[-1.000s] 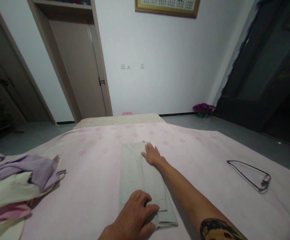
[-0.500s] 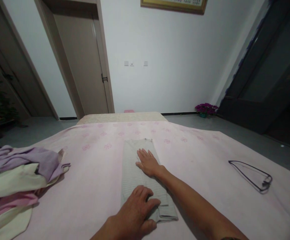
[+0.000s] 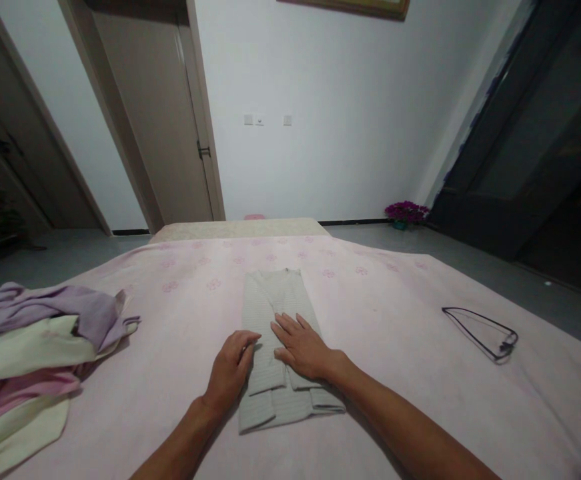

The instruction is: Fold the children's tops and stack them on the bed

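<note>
— Right hand (image 3: 303,347) status?

— Open, palm down, fingers spread, flat on the middle of the folded grey-green garment (image 3: 275,300). Left hand (image 3: 230,370) is likewise open, with its fingertips on the garment's left edge. Neither hand grips anything.

— Garment location?

— It lies lengthwise on the pink bedsheet (image 3: 395,347), directly in front of the person, with its near end doubled over. A clothes pile (image 3: 35,340) lies well apart to the left, and a wire hanger (image 3: 480,325) well apart to the right.

— Recommended technique for the pressing?

— Judging from the layout: set both palms flat and apply even pressure from the centre line outward. Align the left edge so the layers sit square. Avoid dragging the sheet beneath.
</note>
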Demonstrator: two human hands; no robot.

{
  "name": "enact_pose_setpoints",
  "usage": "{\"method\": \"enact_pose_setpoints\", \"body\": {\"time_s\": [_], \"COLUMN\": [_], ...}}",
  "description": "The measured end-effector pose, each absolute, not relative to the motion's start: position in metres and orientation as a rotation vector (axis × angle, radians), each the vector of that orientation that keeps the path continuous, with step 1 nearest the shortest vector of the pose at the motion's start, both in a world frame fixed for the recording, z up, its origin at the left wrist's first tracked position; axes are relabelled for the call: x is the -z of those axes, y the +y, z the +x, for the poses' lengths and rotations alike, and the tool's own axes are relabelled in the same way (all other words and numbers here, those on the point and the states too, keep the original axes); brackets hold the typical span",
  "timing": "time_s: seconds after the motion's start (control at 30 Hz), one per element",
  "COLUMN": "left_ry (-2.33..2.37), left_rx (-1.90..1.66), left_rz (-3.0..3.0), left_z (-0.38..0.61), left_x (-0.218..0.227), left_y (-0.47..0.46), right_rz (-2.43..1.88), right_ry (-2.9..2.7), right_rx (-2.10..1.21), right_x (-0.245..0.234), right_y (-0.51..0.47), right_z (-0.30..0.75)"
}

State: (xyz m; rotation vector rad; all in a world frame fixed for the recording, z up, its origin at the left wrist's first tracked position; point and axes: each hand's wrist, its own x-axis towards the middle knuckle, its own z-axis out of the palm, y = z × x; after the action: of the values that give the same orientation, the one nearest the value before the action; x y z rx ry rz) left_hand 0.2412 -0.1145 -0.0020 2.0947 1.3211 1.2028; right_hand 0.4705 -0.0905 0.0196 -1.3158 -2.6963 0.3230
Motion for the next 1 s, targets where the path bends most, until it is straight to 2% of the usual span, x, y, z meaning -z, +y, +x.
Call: {"method": "enact_pose_setpoints", "body": {"time_s": [0.27,0.53,1.0], "left_ry": [1.522,1.630,1.643], "left_rx": [-0.901,-0.629,-0.428], "left_rz": [2.434,2.625,2.815], "left_z": [0.248,0.273,0.277], "left_x": [-0.008,-0.014,-0.002], "left_y": [-0.113,-0.046,-0.015], "right_rz": [-1.306,-1.328,-1.305], "right_ry": [-2.624,-2.561,-2.532], "right_rx": [-0.340,-0.317,-0.279], "right_x": [-0.023,-0.022,-0.019], "right_y": [-0.120,-0.121,-0.123], "right_z": [0.479,0.479,0.483]}}
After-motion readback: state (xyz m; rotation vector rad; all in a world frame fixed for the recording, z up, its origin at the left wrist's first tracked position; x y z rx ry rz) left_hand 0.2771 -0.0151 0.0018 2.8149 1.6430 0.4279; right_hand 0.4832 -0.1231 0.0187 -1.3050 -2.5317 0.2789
